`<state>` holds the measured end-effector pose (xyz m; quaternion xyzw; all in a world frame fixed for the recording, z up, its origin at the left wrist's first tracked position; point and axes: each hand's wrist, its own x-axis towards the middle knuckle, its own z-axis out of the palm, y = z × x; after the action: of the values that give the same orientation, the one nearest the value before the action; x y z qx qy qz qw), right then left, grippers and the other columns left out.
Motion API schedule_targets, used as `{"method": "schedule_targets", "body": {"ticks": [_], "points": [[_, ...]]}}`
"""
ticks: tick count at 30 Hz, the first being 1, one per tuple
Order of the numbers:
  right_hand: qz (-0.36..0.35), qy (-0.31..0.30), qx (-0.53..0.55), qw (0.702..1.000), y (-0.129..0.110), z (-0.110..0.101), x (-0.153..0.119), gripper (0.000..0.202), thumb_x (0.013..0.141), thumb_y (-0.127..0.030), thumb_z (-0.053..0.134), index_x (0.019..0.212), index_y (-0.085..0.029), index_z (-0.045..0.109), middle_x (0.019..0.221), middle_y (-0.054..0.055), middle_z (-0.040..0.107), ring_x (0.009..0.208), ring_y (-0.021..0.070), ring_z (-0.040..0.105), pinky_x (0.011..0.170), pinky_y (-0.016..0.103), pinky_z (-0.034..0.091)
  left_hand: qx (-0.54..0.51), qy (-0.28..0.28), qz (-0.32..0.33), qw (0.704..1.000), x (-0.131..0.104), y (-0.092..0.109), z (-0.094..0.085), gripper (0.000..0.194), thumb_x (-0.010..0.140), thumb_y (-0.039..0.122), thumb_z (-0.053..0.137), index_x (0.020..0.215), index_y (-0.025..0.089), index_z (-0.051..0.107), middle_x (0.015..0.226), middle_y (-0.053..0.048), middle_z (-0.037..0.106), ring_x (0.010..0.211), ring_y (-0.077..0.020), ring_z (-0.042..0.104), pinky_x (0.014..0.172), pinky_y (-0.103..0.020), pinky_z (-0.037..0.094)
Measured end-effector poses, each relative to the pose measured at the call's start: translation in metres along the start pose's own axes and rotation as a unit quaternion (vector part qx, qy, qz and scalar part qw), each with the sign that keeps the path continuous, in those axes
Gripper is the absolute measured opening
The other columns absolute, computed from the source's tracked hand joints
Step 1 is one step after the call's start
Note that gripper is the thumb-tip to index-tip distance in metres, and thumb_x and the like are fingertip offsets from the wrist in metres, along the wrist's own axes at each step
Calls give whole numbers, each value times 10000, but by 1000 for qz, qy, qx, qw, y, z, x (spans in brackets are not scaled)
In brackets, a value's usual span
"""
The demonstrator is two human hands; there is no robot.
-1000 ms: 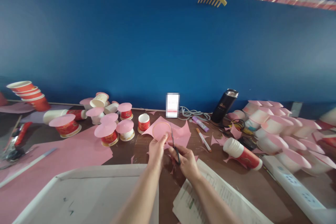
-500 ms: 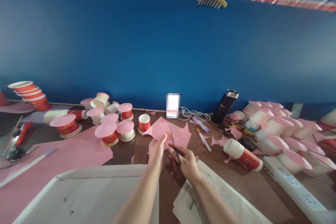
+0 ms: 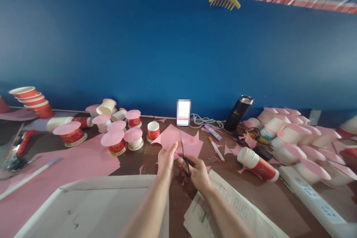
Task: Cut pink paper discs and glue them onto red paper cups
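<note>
My left hand (image 3: 167, 157) pinches the lower edge of a piece of pink paper (image 3: 170, 138), on which a round outline is drawn. Dark-handled scissors (image 3: 187, 165) are gripped in my right hand (image 3: 198, 171), their blades pointing up and away from me at the right side of the outline. Behind the blades lies more pink paper (image 3: 195, 145). A short red and white paper cup (image 3: 153, 131) stands to the left of the pink paper. Just beyond it is a blurred-out white upright rectangle (image 3: 183, 112).
Several cups topped with pink discs (image 3: 113, 143) stand at the left, with more piled at the right (image 3: 309, 167). A black flask (image 3: 239, 113), stacked paper cups (image 3: 258, 164), a power strip (image 3: 312, 193), printed sheets (image 3: 223, 208) and a white tray (image 3: 106, 182) surround my arms.
The scissors and my right hand have shifted very slightly to the left along the outline. My left hand keeps its pinch on the paper.
</note>
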<state>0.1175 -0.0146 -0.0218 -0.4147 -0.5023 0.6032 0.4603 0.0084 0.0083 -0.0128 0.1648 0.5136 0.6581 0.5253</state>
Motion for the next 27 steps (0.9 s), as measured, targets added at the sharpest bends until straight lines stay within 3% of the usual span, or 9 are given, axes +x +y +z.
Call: {"method": "schedule_targets", "body": {"ticks": [6, 12, 27], "points": [[-6, 11, -1, 1000, -3, 0, 0, 494, 685, -473, 765, 1049, -145, 710, 546, -26, 549, 479, 82, 471, 451, 190, 348, 26, -14, 2, 1000, -1, -2, 0, 428, 554, 508, 791, 653, 148, 581, 454, 25, 534, 350, -97, 484, 379, -212, 370], [-19, 11, 1, 1000, -5, 0, -2, 505, 694, -496, 747, 1057, -146, 709, 559, -19, 549, 492, 93, 475, 453, 199, 368, -4, -34, -10, 999, -3, -4, 1, 417, 558, 489, 799, 654, 129, 611, 430, 23, 510, 344, -98, 480, 394, -218, 376], [-17, 6, -13, 1000, -9, 1, -4, 510, 705, -516, 733, 1066, -156, 712, 505, -35, 522, 441, 85, 454, 423, 195, 373, -20, -27, -11, 999, -5, 0, 2, 380, 564, 440, 802, 662, 131, 604, 454, 31, 515, 361, -89, 479, 407, -215, 386]]}}
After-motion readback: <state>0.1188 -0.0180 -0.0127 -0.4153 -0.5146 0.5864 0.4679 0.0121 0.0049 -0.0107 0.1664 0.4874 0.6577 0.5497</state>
